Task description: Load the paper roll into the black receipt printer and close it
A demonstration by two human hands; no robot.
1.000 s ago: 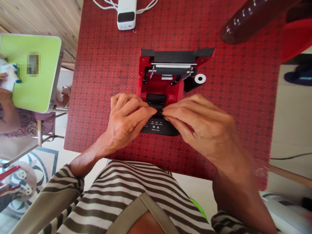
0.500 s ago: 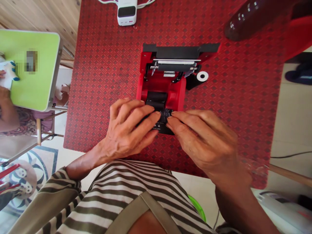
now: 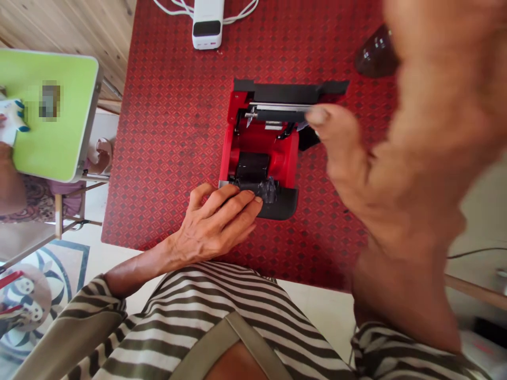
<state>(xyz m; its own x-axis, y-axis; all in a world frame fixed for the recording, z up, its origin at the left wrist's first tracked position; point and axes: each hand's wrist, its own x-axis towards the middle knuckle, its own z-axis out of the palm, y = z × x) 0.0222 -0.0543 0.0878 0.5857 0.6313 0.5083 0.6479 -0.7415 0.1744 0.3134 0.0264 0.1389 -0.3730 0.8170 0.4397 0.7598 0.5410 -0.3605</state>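
Observation:
A red and black printer (image 3: 292, 158) sits on the table, its lid (image 3: 285, 93) raised. In its red bay lies a black roll (image 3: 253, 164), with a crumpled, shiny strip (image 3: 269, 190) trailing over the black front edge. My left hand (image 3: 224, 216) rests there, fingers stretched out side by side, the tips touching the front edge beside the strip. My right hand (image 3: 420, 142) is lifted near the camera and blurred. Its thumb sticks out away from the other fingers, which run out of view at the top. Beyond that thumb, a second black roll (image 3: 308, 138) is partly covered.
A white power bank (image 3: 207, 31) with white cables (image 3: 241, 11) lies at the back of the red patterned table (image 3: 166, 132). A dark bottle (image 3: 376, 53) is behind my right hand. On the left, another person's arm (image 3: 13, 190) is at a green table (image 3: 59, 142).
My right hand has let go of the strip and swung up and right, towards the camera. My left hand has stayed at the printer's front. The shiny strip now lies bunched and uncovered.

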